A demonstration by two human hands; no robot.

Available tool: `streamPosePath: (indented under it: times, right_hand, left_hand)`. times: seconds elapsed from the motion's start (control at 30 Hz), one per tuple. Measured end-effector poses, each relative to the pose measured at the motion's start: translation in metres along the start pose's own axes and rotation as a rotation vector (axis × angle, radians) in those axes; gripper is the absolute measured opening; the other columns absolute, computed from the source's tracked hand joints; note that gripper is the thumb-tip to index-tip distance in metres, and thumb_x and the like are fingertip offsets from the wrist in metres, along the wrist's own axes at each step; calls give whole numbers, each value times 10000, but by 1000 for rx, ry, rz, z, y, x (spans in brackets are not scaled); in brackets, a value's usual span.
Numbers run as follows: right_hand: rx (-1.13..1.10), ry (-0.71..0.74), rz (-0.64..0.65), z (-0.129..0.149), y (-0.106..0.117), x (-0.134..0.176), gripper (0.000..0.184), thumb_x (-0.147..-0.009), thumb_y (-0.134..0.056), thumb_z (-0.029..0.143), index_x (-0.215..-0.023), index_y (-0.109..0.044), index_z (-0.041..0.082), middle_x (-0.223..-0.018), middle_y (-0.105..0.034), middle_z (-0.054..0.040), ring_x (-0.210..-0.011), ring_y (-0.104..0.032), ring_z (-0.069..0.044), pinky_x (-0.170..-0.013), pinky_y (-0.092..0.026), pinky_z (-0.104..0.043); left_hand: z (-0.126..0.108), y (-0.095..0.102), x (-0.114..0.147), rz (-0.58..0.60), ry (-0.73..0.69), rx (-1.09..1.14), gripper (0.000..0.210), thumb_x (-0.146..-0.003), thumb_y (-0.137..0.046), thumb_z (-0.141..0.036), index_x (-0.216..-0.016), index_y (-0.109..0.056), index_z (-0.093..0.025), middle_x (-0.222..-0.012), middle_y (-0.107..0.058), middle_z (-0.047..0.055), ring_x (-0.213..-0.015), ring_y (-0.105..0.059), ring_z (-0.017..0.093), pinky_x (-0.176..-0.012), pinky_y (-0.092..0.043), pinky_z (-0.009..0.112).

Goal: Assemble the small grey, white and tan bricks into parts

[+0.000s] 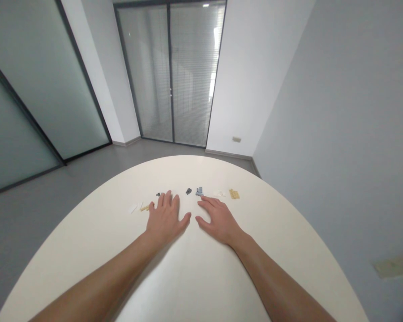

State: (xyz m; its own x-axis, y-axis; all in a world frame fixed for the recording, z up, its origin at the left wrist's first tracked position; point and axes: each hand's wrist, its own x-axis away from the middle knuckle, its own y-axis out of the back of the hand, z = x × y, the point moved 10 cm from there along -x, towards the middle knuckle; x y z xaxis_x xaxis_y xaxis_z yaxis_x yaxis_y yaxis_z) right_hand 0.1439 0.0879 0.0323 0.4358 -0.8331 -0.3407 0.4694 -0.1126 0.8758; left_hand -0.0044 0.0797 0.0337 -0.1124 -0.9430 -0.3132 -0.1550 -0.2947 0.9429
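white round table [289, 250] | glass doors with blinds [171, 71] | wall socket [236, 139]

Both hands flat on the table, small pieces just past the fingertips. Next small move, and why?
Probably pinch the grey piece with the right hand: it lies right at those fingertips, and both it and the left hand lie open and hold nothing.

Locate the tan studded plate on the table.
In the head view, the tan studded plate lies far right in the row of small pieces, beyond the right hand, beside a white piece.
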Motion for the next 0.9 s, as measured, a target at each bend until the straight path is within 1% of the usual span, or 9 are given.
streamPosePath:
  times: [0.23, 0.33, 0.4, 0.5, 0.6, 0.63, 0.73, 0.8, 0.9]
  right_hand:
    - [0, 2, -4, 1, 1, 0, 426, -895, -620, 381, -1276, -629, 189, -1412, -579, -116, -1306, -512, -278, -1113, -387, -479]
    - [-1, 13, -11, 2, 1, 0, 418, -902, -616, 381, -1271, -630, 186, -1395, -591, -121, -1294, -520, -276, -1108, -390, -479]
    - [-9, 27, -22, 2, 1, 0, 413, -902, -620, 372, -1274, -627, 193, -1379, -601, -124, -1287, -526, -273, -1103, -394, -477]
    - [-22, 42, -35, 1, 1, -1, 397, -882, -637, 315, -1266, -630, 218, -1351, -620, -110, -1272, -535, -264, -1093, -402, -467]
    - [-24, 43, -43, 1, 1, -1, 400, -863, -647, 287, -1258, -632, 226, -1339, -627, -97, -1262, -541, -259, -1089, -408, -457]
    - [-21, 40, -42, 1, 1, -1, 400, -867, -647, 297, -1259, -632, 220, -1340, -626, -100, -1263, -540, -259, -1091, -407, -457]
    - [-4, 30, -24, 2, 2, 0, 393, -889, -636, 337, -1256, -639, 196, -1350, -618, -120, -1274, -534, -265, -1100, -400, -460]
    - [1, 22, -14, 2, 2, 0, 394, -893, -636, 349, -1252, -643, 187, -1350, -617, -127, -1276, -534, -268, -1099, -402, -461]
    - [0, 13, -11, 2, 3, 1, 392, -893, -635, 347, -1254, -644, 193, -1348, -619, -119, -1273, -536, -267, -1097, -405, -461]
  left_hand:
    - [-10, 1, -5, -14, -123, 104, 468, -903, -546, -426, -1280, -549, -148, -1456, -477, 215, -1338, -428, 377, -1075, -363, 556]
    - [-22, 1, -4, -5, -235, 221, 448, -916, -543, -377, -1308, -536, -161, -1442, -495, 186, -1366, -416, 330, -1112, -367, 518]
    - [-33, 3, -1, 4, -322, 317, 428, -914, -534, -296, -1327, -526, -180, -1427, -514, 160, -1370, -421, 296, -1130, -376, 488]
    - [-49, 8, 3, 24, -432, 452, 517, -845, -521, -133, -1355, -504, -210, -1429, -515, 123, -1371, -426, 254, -1151, -388, 445]
    - [-57, 12, 5, 29, -511, 533, 612, -760, -522, -52, -1349, -494, -216, -1429, -520, 104, -1367, -432, 235, -1162, -386, 421]
    - [-56, 13, 3, 17, -504, 533, 595, -757, -521, -45, -1327, -506, -212, -1405, -540, 101, -1348, -449, 233, -1155, -391, 417]
    - [-28, 12, -9, -69, -264, 460, 426, -822, -505, -68, -1225, -549, -200, -1276, -609, 104, -1218, -536, 245, -1050, -462, 423]
    - [-11, 8, -14, -89, -130, 381, 363, -831, -506, -66, -1165, -569, -193, -1201, -634, 105, -1127, -570, 256, -966, -489, 417]
    - [-1, 1, -16, -70, -53, 334, 351, -831, -510, -53, -1149, -576, -186, -1155, -652, 102, -1072, -588, 248, -917, -484, 389]
